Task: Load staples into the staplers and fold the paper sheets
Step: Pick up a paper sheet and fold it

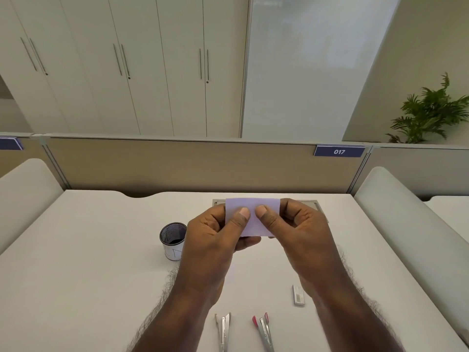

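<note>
While a mesh pen cup [173, 240] stands left of it, a folded paper sheet [252, 216] is pinched above the counter [88, 275] by left hand [215, 240] and right hand [302, 235], thumbs pressed on its face; nearer than the sheet, two opened staplers, white [223, 331] and red [264, 331], and a staple box [298, 295] are laid.

The folded paper sheet [253, 219] looks thin, matt and smooth, pale lilac-white; the desk [101, 288] beneath is a smooth matt off-white laminate; at 9 o'clock from the sheet the pen cup [173, 240] shows dark metal mesh inside and a white paper wrap outside; at 6 o'clock two staplers lie open, the grey stapler [223, 331] and the red-tipped stapler [264, 332], both with bright glossy metal rails; at 5 o'clock the staple box [298, 295] looks like matt card.
</note>
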A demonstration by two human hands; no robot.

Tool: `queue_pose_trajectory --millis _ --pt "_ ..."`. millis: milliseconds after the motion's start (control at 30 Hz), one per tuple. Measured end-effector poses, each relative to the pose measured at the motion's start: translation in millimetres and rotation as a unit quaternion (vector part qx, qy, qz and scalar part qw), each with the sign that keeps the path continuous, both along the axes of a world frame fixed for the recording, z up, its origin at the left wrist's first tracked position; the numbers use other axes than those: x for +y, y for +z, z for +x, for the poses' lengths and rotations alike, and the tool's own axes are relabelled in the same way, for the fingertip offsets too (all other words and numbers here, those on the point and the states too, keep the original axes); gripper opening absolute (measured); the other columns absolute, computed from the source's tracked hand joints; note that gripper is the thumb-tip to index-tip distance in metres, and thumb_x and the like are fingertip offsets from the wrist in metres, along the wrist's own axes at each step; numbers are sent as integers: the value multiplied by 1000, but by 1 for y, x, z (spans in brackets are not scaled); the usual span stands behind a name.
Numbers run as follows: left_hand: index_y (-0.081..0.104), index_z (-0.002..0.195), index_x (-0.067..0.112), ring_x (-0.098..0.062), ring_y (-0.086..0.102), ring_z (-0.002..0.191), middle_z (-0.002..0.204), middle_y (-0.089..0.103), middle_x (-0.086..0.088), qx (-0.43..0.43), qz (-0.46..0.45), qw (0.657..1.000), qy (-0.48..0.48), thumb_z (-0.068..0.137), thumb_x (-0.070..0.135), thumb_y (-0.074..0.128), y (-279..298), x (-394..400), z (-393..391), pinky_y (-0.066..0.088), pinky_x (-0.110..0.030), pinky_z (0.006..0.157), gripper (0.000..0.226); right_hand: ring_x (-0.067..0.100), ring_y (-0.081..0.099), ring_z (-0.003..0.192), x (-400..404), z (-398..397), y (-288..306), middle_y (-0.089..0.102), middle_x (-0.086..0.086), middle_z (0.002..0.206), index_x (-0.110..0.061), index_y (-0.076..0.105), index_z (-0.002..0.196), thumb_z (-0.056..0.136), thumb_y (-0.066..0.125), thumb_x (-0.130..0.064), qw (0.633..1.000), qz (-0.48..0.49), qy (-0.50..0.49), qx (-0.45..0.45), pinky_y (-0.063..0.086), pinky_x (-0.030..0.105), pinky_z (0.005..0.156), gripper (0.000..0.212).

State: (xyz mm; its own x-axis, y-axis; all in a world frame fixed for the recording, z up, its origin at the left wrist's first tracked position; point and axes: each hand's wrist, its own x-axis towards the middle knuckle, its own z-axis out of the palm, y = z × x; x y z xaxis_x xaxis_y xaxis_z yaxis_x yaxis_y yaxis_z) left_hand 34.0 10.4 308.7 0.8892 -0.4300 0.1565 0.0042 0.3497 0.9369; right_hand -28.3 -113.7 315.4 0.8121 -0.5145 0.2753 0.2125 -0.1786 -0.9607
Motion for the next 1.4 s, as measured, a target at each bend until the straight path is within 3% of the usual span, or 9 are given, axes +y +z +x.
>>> queue_pose_trajectory --millis 200,433,567,667,967,1100,1200,1300,1400 --pt "78 91 12 -19 74 75 84 77 -9 26 22 999 -6 88 16 64 -2 1 2 57 -24 59 14 19 73 84 -1 3 -6 77 -2 89 -24 77 94 86 70 -25 999 30 23 30 59 27 75 11" --pt "78 89 15 -20 74 76 82 77 -8 -1 53 999 1 89 16 65 -5 0 3 58 -25 60 13 19 72 80 -6 4 -7 77 -3 84 -27 78 89 77 70 -33 999 11 23 45 58 29 71 16" --pt "80 83 23 -19 74 77 81 77 -5 -10 53 998 -18 89 14 65 -3 1 2 58 -24 62 19 11 69 73 -9 4 -9 76 -5 79 -27 77 87 78 64 -35 998 -21 19 54 56 23 65 17" --pt "80 82 24 -19 74 77 82 78 -5 -8 52 998 -19 88 13 67 -4 0 4 57 -23 62 18 17 71 80 -9 5 -13 76 -2 84 -21 76 93 81 61 -36 998 -31 20 54 59 30 71 24" --pt "79 82 34 -17 74 76 82 77 1 -38 71 997 -11 92 14 63 -14 0 8 56 -22 58 27 18 68 71 -5 5 -16 74 -5 77 -31 75 86 80 65 -37 997 -65 3 43 56 29 62 13" --pt "70 102 25 -13 72 87 97 75 4 -34 77 995 61 86 19 71 -25 -3 10 58 -22 66 17 22 68 69 -3 7 -23 74 -4 73 -29 75 81 84 72 -32 995 -71 -51 39 57 35 62 5" --pt "68 98 27 -1 66 98 99 70 15 -56 95 983 149 84 18 73 -34 -6 10 52 -12 68 17 10 64 62 -3 7 -31 71 -10 69 -27 72 79 84 71 -31 982 -131 -132 41 52 23 54 6" --pt "73 95 24 -10 67 97 98 73 8 -34 94 987 127 90 20 65 -43 -10 6 57 -28 82 10 8 62 64 2 7 -35 67 -15 70 -28 66 76 84 72 -29 965 -209 -158 30 48 19 52 10" --pt "74 106 20 -16 67 107 109 74 1 -2 72 995 62 94 29 61 -45 -9 6 52 -43 97 20 5 64 73 9 7 -37 66 -19 80 -33 69 86 86 71 -29 960 -254 -115 16 50 12 59 4"
